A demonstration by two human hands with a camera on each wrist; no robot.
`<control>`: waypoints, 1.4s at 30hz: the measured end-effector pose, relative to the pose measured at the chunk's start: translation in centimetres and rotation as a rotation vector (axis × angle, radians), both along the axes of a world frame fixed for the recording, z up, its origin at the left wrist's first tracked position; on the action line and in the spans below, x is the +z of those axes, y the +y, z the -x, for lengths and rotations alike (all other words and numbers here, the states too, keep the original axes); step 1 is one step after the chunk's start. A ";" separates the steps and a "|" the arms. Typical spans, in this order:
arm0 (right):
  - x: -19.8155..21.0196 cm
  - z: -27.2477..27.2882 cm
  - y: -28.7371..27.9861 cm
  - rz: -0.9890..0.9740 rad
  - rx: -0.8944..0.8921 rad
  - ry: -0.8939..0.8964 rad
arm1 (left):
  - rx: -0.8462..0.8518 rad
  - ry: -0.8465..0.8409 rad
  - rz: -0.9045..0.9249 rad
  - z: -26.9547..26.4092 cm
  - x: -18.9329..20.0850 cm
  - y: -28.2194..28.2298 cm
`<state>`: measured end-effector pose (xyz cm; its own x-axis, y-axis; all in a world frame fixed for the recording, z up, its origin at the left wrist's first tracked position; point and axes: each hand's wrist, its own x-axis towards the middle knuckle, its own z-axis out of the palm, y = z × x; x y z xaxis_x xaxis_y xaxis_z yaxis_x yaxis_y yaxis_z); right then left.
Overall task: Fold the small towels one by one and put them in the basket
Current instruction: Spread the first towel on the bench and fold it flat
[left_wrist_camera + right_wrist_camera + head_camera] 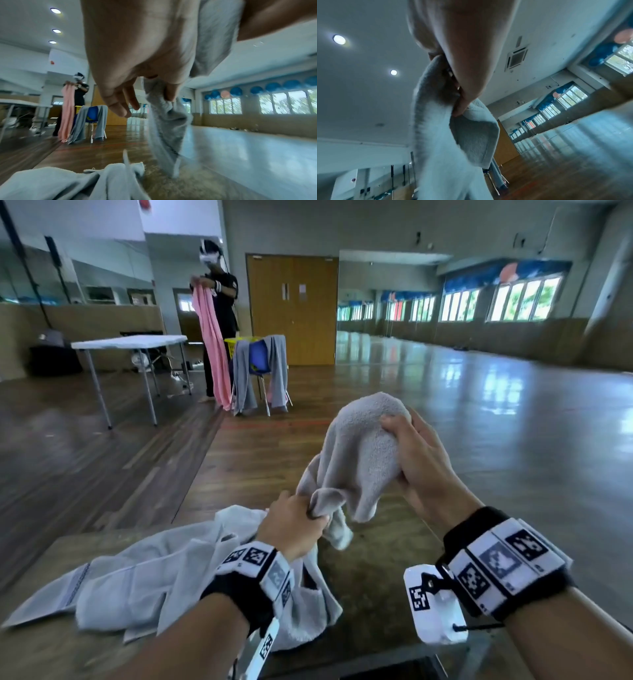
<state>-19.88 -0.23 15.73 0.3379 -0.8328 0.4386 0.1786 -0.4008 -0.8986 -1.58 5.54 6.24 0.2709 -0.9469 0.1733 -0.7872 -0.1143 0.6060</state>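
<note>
A small grey towel (356,460) hangs bunched in the air above the wooden table (370,587). My right hand (407,453) grips its upper part, fingers curled into the cloth. My left hand (298,522) pinches a lower corner of the same towel. In the left wrist view the grey towel (164,121) trails down from thumb and forefinger, the other fingers (118,106) loosely curled. In the right wrist view the towel (436,135) drapes from the curled fingers (462,104). No basket for my towels shows.
A pile of pale towels (147,573) lies on the table's left half under my left wrist. Across the wooden floor another person (219,313) holds a pink towel beside a blue chair (260,361) draped with grey cloth, a yellow basket (233,345) and a white folding table (130,342).
</note>
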 end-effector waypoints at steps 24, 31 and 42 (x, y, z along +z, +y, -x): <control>-3.2 -2.7 2.8 0.404 -0.027 0.987 | -0.270 -0.250 -0.036 -1.5 7.5 4.9; -3.4 0.5 3.4 0.206 -0.233 0.671 | 0.013 -0.211 -0.144 -6.9 6.0 10.5; -2.8 -2.2 10.2 0.507 -0.072 0.913 | -0.085 -0.357 0.094 0.9 8.4 11.2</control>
